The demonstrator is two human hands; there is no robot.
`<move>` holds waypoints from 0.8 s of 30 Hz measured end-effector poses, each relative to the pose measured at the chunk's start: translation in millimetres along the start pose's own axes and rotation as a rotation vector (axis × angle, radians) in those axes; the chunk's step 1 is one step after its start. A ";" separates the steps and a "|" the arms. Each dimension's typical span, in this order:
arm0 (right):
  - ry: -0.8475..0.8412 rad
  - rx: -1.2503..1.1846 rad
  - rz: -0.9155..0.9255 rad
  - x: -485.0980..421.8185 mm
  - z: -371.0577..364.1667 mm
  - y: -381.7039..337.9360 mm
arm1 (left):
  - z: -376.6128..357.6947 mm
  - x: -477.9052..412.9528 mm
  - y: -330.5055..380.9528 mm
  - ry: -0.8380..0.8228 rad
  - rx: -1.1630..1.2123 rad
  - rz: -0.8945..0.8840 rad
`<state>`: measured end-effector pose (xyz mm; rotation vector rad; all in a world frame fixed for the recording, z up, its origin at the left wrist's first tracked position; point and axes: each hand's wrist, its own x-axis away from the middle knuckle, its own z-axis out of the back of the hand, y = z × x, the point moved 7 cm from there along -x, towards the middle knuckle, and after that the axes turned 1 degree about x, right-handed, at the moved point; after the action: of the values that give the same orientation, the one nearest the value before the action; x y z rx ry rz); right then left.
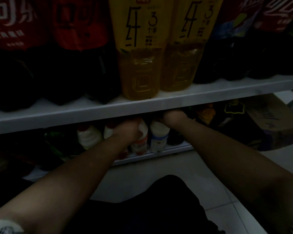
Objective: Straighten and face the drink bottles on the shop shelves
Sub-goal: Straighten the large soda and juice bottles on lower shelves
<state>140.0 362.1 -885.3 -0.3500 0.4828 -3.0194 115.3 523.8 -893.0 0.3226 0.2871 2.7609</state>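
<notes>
Both my arms reach under the white upper shelf (142,105) into the dim lower shelf (159,154). My left hand (125,130) is closed around a small white milk-drink bottle with an orange-red label (141,141). My right hand (172,117) sits just under the shelf edge, its fingers hidden behind the shelf, near a white bottle with a blue label (158,137). Two more small white bottles (88,137) stand to the left. On the upper shelf stand two yellow tea bottles (139,65) between dark cola bottles (71,56).
Dark bottles with red labels (269,39) fill the upper shelf's right side. A cardboard box (271,115) and dark packets lie at the right of the lower level. Green-labelled bottles (57,142) sit lower left. White tiled floor (159,169) lies below, with my dark trousers (150,208) in front.
</notes>
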 end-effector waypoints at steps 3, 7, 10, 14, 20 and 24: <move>0.036 0.099 0.062 0.9 -3.7 -3.2 | -4.6 -2.7 0.1 -0.018 0.039 0.035; 0.027 0.089 0.040 1.5 -7.3 8.7 | -5.7 -6.8 0.8 0.004 0.074 0.050; 0.066 0.058 0.000 0.4 -9.7 6.4 | -7.0 -5.6 1.1 0.067 0.104 0.052; 0.151 -0.034 -0.096 10.3 -13.5 12.4 | -9.8 -7.0 0.7 0.065 0.082 0.066; 0.631 -0.117 -0.137 80.2 21.8 78.3 | -6.0 4.7 3.7 0.156 -0.046 0.036; 0.591 -0.284 -0.273 78.4 46.3 126.3 | -0.2 12.2 44.0 0.302 -0.147 -0.168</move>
<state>78.0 220.7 -865.6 0.5340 0.9751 -3.2845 90.3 487.6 -880.5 -0.1518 0.1741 2.6387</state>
